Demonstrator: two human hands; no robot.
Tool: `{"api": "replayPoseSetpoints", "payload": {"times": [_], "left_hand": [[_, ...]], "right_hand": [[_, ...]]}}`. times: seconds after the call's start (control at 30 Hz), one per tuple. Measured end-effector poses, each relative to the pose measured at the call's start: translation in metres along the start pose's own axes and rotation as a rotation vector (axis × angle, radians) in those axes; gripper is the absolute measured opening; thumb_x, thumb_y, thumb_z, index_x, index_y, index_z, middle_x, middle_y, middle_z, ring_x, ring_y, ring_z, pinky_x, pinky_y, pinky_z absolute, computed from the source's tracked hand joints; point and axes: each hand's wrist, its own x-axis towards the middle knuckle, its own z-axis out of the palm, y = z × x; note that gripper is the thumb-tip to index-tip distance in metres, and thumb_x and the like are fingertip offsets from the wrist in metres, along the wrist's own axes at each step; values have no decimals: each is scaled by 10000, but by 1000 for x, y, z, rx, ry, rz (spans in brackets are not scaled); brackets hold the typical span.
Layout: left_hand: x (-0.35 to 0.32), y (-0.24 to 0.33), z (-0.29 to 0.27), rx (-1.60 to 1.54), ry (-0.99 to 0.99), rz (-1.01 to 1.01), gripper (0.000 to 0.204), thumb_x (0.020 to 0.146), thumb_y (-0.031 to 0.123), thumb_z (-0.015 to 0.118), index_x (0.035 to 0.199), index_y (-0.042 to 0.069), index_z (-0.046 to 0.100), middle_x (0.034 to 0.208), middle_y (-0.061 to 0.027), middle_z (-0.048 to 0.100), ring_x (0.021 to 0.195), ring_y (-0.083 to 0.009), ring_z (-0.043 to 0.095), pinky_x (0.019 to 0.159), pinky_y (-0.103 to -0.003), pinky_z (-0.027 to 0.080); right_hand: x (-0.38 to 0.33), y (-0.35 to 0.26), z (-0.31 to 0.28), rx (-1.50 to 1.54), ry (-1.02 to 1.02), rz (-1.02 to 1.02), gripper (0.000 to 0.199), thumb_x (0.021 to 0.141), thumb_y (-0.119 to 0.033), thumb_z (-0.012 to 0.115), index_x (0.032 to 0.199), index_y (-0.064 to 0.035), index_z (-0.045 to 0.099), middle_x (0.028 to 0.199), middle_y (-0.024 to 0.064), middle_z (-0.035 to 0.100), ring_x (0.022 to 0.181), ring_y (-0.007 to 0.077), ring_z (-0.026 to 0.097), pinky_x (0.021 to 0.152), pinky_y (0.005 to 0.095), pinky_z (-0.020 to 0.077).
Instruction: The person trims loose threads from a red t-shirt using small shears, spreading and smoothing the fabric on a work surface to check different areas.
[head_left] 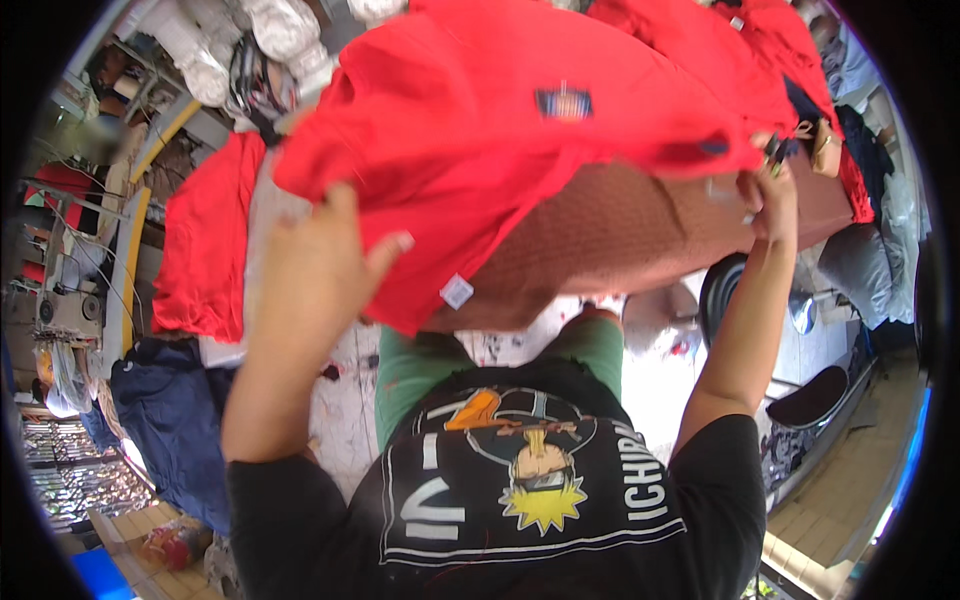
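A large red garment [440, 110] spreads across the table in front of me, blurred in places, with a small dark patch [564, 104] and a white tag [457, 291] on it. My left hand [315, 265] lies against its near left part, thumb stretched apart from the fingers; the fingertips are blurred. At the right end, my right hand [770, 195] is closed at the garment's edge. A small dark, pointed tool [774, 150] sticks up from its fingers, too small to name surely.
Brown cloth [620, 230] covers the table. More red fabric lies at the left [210, 240] and far right [690, 40]. Dark blue cloth [170, 420] hangs at the lower left. A black round stool seat [722, 295] and grey bags [865, 270] stand at the right.
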Motion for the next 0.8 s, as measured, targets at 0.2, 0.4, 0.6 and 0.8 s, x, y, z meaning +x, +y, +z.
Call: {"api": "replayPoseSetpoints", "payload": {"times": [0.2, 0.4, 0.6, 0.8], "left_hand": [[-41, 0, 79, -431, -484, 458, 757, 783, 399, 728, 1361, 14, 425, 1307, -276, 494, 977, -409, 614, 836, -398, 499], [-8, -3, 68, -837, -198, 331, 339, 846, 191, 684, 1134, 19, 633, 1034, -142, 666, 940, -209, 649, 820, -310, 485], [28, 5, 156, -582, 216, -2, 399, 832, 283, 691, 1092, -12, 619, 944, -184, 661, 897, -312, 652, 794, -376, 496], [24, 1, 154, -1271, 52, -94, 236, 914, 193, 634, 1039, -6, 617, 841, -72, 664, 783, -149, 632, 731, -274, 495]], "right_hand": [[-74, 73, -15, -282, -109, 430, 199, 932, -121, 596, 1122, -74, 632, 553, -88, 402, 434, 19, 325, 420, 195, 213], [-62, 46, 27, -610, -86, 322, 330, 902, -126, 635, 1220, -39, 610, 644, -72, 545, 548, 21, 480, 522, 195, 366], [-50, 67, 127, -796, -72, 239, 501, 803, -219, 765, 1227, -10, 598, 636, 0, 619, 566, 65, 561, 581, 221, 451], [-16, 63, 119, -273, 288, 13, 157, 879, -225, 704, 823, -86, 657, 567, -52, 548, 449, 12, 393, 430, 184, 279]]}}
